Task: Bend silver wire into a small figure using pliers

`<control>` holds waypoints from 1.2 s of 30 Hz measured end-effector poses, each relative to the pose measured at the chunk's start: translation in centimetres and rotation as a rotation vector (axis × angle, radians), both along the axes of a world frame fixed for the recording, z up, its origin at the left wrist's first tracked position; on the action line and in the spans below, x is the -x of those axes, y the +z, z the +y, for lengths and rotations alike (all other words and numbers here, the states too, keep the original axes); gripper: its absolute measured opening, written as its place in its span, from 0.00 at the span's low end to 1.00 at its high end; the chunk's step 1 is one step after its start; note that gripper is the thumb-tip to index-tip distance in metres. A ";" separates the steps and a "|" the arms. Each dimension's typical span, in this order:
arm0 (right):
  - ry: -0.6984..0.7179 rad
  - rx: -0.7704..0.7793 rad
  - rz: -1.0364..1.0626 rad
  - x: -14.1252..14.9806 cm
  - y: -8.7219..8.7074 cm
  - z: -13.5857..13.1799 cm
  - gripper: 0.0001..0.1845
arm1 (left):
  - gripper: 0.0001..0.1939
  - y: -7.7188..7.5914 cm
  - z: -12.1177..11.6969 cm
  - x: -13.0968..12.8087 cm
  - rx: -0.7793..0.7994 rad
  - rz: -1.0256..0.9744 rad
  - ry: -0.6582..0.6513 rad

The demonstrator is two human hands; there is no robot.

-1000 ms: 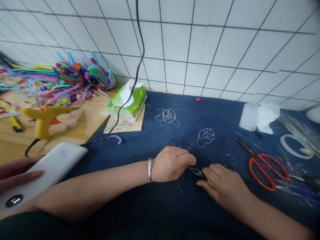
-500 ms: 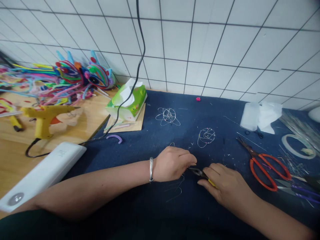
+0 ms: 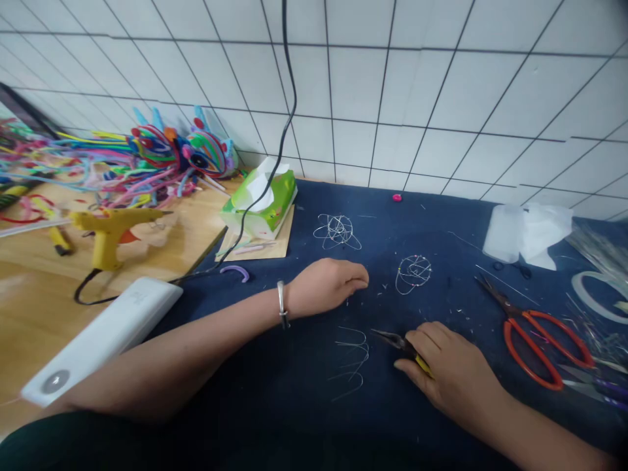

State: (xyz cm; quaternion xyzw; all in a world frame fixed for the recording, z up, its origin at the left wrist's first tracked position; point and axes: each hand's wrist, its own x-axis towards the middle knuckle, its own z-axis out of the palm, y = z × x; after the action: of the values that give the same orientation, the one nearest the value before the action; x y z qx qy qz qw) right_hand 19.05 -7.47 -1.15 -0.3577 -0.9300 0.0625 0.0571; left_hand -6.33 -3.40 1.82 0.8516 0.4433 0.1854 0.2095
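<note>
My right hand is wrapped round the yellow handles of needle-nose pliers, whose dark jaws point left just above the cloth. A few thin, curved wires lie left of the jaw tips. My left hand, with a silver bangle at its wrist, hangs low over the cloth, above and left of the pliers. Its fingers are bent and pressed together; anything between them is hidden. Beyond that hand lies a wire shape of crossing loops. To its right is a rounder wire piece with small beads.
Orange-handled scissors lie right on the dark blue cloth, near a plastic box and a clear ring. Left are a tissue box, a black cable, a white power strip and a yellow glue gun.
My left hand has moved up and left, away from the plier tips, uncovering the curved wires. The pliers stay in my right hand. The whole view has shifted slightly.
</note>
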 end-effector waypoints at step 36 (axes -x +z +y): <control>0.048 0.033 0.003 0.0 0.2 0.6 0.08 | 0.01 0.7 -2.8 -1.0 -0.043 0.346 -0.298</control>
State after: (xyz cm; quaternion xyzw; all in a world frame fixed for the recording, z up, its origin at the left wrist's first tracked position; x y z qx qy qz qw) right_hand 19.03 -6.89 -0.97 -0.3362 -0.9370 0.0798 0.0511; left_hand -5.30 -6.21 2.52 0.9311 0.3377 0.0130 0.1370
